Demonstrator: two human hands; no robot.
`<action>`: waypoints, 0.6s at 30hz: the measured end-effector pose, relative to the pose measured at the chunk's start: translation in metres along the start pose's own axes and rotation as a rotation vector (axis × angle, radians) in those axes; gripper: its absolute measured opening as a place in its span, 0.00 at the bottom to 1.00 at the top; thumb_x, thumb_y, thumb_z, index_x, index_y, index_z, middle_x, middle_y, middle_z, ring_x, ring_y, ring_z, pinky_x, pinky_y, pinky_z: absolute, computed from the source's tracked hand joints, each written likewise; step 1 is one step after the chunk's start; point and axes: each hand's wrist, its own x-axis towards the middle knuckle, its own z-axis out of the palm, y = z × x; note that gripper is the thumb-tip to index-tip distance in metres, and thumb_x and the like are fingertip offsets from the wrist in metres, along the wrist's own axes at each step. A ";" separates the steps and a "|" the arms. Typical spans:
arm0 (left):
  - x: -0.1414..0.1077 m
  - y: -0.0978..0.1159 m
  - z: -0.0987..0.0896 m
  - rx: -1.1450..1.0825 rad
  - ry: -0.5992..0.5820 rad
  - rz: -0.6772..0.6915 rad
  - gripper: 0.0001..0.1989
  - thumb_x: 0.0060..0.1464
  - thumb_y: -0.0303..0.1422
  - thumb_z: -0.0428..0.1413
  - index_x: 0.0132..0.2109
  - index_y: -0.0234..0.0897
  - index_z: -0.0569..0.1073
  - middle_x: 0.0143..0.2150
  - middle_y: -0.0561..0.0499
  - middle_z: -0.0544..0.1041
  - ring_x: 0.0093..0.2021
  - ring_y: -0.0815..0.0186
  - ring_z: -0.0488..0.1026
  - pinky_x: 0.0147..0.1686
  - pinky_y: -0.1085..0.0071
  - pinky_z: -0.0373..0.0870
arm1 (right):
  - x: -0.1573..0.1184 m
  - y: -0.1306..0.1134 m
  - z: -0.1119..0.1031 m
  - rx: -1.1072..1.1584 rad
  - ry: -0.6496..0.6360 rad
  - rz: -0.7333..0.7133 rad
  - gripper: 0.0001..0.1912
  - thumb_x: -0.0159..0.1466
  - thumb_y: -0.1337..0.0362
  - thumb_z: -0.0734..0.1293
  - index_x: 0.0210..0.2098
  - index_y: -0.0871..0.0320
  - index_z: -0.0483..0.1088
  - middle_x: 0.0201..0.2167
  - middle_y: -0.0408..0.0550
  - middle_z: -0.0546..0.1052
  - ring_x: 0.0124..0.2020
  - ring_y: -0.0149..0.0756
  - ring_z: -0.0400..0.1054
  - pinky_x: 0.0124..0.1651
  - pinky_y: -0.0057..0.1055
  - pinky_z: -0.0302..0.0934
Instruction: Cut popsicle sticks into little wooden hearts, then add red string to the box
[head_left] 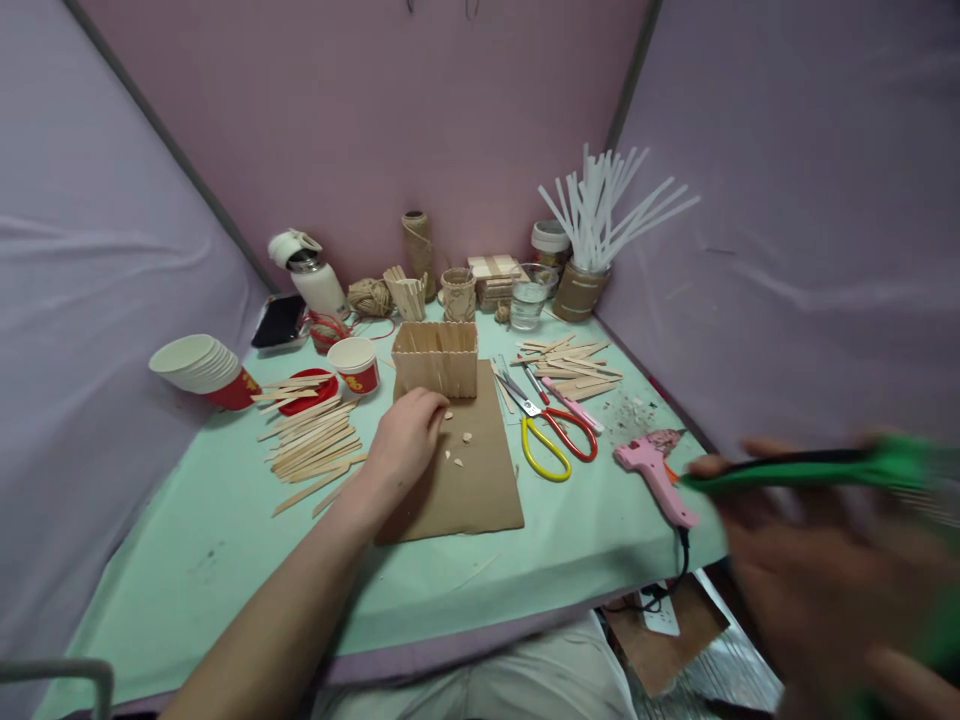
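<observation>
Close before crosswise box [436, 370] with left hand [409, 432] — cannot tell if pinching; gripping green tool [799, 470] in farther right hand [832, 570].

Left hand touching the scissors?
Apart. The head view shows a stretch of brown cardboard between the left hand and the scissors.

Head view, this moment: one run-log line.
left hand: over cardboard, near wood scraps | right hand: holding green tool, motion-blurred | stick box: on cardboard | pink glue gun: on table, right of scissors
</observation>
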 end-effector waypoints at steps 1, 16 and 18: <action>-0.001 -0.001 -0.003 -0.002 -0.007 -0.014 0.11 0.60 0.30 0.46 0.40 0.38 0.74 0.39 0.46 0.77 0.41 0.59 0.73 0.42 0.65 0.67 | 0.010 0.007 0.016 0.110 -0.008 0.022 0.22 0.69 0.47 0.50 0.62 0.30 0.50 0.60 0.49 0.65 0.48 0.48 0.71 0.48 0.53 0.66; 0.061 0.063 0.025 -0.112 -0.165 0.218 0.12 0.60 0.29 0.47 0.41 0.38 0.76 0.40 0.48 0.77 0.41 0.62 0.73 0.42 0.69 0.68 | 0.003 0.051 0.105 0.455 -0.521 -0.078 0.41 0.57 0.40 0.63 0.63 0.50 0.49 0.57 0.58 0.63 0.61 0.53 0.58 0.63 0.52 0.51; 0.089 0.072 0.032 -0.030 -0.179 0.201 0.13 0.60 0.27 0.46 0.44 0.37 0.75 0.44 0.46 0.77 0.45 0.61 0.73 0.46 0.68 0.67 | 0.001 0.057 0.109 0.425 -0.513 -0.093 0.40 0.56 0.40 0.64 0.61 0.52 0.53 0.57 0.59 0.62 0.61 0.54 0.57 0.63 0.52 0.50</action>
